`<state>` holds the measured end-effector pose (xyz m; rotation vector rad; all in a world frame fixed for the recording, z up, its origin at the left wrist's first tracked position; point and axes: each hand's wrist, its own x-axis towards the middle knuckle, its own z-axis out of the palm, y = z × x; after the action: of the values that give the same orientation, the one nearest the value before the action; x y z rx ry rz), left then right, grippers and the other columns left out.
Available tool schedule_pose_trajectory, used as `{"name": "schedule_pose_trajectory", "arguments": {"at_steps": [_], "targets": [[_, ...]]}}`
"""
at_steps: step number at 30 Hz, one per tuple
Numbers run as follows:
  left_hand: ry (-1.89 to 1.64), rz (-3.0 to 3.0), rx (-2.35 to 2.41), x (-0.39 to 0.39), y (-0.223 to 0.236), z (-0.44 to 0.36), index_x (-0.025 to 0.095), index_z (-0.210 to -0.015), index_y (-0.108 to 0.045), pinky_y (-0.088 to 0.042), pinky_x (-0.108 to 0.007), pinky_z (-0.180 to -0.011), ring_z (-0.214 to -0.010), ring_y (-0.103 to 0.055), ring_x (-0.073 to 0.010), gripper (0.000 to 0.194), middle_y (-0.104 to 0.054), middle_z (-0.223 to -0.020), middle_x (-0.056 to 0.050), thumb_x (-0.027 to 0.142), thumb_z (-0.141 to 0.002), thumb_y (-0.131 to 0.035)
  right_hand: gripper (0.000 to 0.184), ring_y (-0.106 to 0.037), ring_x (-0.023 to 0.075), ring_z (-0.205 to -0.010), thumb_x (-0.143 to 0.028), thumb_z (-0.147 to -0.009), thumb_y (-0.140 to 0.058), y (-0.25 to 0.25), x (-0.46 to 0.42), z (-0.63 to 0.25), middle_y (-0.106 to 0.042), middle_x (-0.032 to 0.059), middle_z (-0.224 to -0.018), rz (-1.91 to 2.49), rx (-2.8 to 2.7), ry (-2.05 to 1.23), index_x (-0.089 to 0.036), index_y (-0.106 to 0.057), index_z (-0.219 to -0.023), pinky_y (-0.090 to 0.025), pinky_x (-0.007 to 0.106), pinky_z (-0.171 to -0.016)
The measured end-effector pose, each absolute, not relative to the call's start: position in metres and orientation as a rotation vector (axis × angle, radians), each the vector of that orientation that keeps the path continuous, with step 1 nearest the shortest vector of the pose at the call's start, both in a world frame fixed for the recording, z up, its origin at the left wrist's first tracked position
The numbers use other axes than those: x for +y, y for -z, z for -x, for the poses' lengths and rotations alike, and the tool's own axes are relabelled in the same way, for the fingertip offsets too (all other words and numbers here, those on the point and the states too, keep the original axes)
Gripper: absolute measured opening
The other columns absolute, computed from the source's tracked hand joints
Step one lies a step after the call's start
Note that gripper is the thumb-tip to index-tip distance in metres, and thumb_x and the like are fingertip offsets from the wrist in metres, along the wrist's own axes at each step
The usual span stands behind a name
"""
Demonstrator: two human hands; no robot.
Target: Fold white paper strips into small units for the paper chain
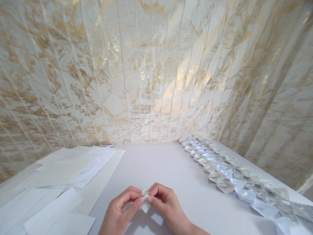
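Observation:
Between my two hands, just above the table near its front edge, is a small folded piece of white paper (pixel 145 206). My left hand (pixel 123 206) pinches its left side between thumb and fingers. From the right, my right hand (pixel 164 203) grips it the same way, the thumb pressed on its front. A pointed tip of the paper hangs below the thumbs and another small part shows above them. The fingertips hide the rest of its folds.
Loose sheets of white paper (pixel 66 171) lie in overlapping piles on the left. Several rows of folded paper pieces (pixel 223 184), some white and some printed grey, run along the right side. A gold-patterned curtain (pixel 146 81) hangs behind the pale table (pixel 151 163).

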<state>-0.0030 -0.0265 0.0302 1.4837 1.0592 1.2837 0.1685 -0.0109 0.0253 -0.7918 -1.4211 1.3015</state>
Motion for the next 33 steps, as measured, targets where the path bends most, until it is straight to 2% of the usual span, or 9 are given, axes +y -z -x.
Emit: {"name": "schedule_pose_trajectory", "arguments": {"at_steps": [5, 11, 14, 17, 23, 28, 33], "targets": [[-1.279, -1.448, 0.982, -0.026, -0.027, 0.001, 0.02, -0.065, -0.067, -0.045, -0.024, -0.071, -0.074, -0.059, -0.0162, 0.028, -0.063, -0.073, 0.0, 0.042, -0.081, -0.068, 0.041, -0.05, 0.0134, -0.065, -0.051, -0.078, -0.075, -0.022, -0.01, -0.165, -0.057, -0.0009, -0.068, 0.782, -1.411, -1.288, -0.017, -0.057, -0.065, -0.039, 0.027, -0.065], [-1.303, -1.298, 1.012, -0.03, -0.029, -0.004, 0.02, -0.062, -0.058, -0.044, -0.024, -0.066, -0.068, -0.055, -0.0146, 0.036, -0.059, -0.067, 0.002, 0.05, -0.074, -0.073, 0.044, -0.047, 0.0117, -0.061, -0.05, -0.07, -0.082, -0.022, -0.009, -0.163, -0.053, -0.0043, -0.066, 0.75, -1.299, -1.362, -0.019, -0.052, -0.072, -0.036, 0.025, -0.061], [-1.322, -1.29, 1.069, -0.03, -0.028, -0.005, 0.02, -0.063, -0.055, -0.043, -0.024, -0.063, -0.064, -0.053, -0.0139, 0.039, -0.056, -0.065, 0.003, 0.053, -0.072, -0.074, 0.042, -0.045, 0.0116, -0.062, -0.049, -0.071, -0.082, -0.022, -0.009, -0.163, -0.051, -0.005, -0.067, 0.737, -1.292, -1.368, -0.019, -0.053, -0.076, -0.033, 0.025, -0.06], [-1.287, -1.387, 1.151, -0.028, -0.025, 0.0, 0.02, -0.066, -0.057, -0.042, -0.024, -0.061, -0.063, -0.052, -0.0134, 0.035, -0.053, -0.062, 0.004, 0.051, -0.078, -0.07, 0.042, -0.042, 0.011, -0.06, -0.05, -0.072, -0.081, -0.022, -0.009, -0.163, -0.049, -0.006, -0.065, 0.728, -1.281, -1.391, -0.019, -0.052, -0.076, -0.031, 0.025, -0.059], [-1.164, -1.708, 1.178, -0.022, -0.021, 0.011, 0.022, -0.076, -0.061, -0.046, -0.025, -0.07, -0.073, -0.06, -0.0169, 0.023, -0.061, -0.072, 0.002, 0.044, -0.082, -0.065, 0.039, -0.044, 0.0107, -0.062, -0.049, -0.076, -0.079, -0.025, -0.008, -0.165, -0.052, -0.004, -0.07, 0.689, -1.252, -1.413, -0.018, -0.055, -0.081, -0.033, 0.024, -0.059], [-1.279, -1.567, 1.221, -0.025, -0.023, 0.006, 0.022, -0.066, -0.059, -0.044, -0.025, -0.067, -0.067, -0.057, -0.0158, 0.026, -0.058, -0.067, 0.003, 0.042, -0.081, -0.065, 0.038, -0.043, 0.0107, -0.062, -0.049, -0.078, -0.077, -0.022, -0.009, -0.165, -0.05, -0.0051, -0.069, 0.678, -1.278, -1.397, -0.019, -0.056, -0.083, -0.032, 0.024, -0.059], [-1.225, -1.559, 1.256, -0.029, -0.027, 0.004, 0.022, -0.064, -0.058, -0.042, -0.024, -0.065, -0.065, -0.056, -0.0155, 0.03, -0.056, -0.063, 0.004, 0.045, -0.082, -0.064, 0.032, -0.045, 0.0131, -0.068, -0.048, -0.083, -0.071, -0.02, -0.011, -0.166, -0.053, -0.0028, -0.074, 0.735, -1.362, -1.284, -0.019, -0.057, -0.085, -0.034, 0.026, -0.064]]}}
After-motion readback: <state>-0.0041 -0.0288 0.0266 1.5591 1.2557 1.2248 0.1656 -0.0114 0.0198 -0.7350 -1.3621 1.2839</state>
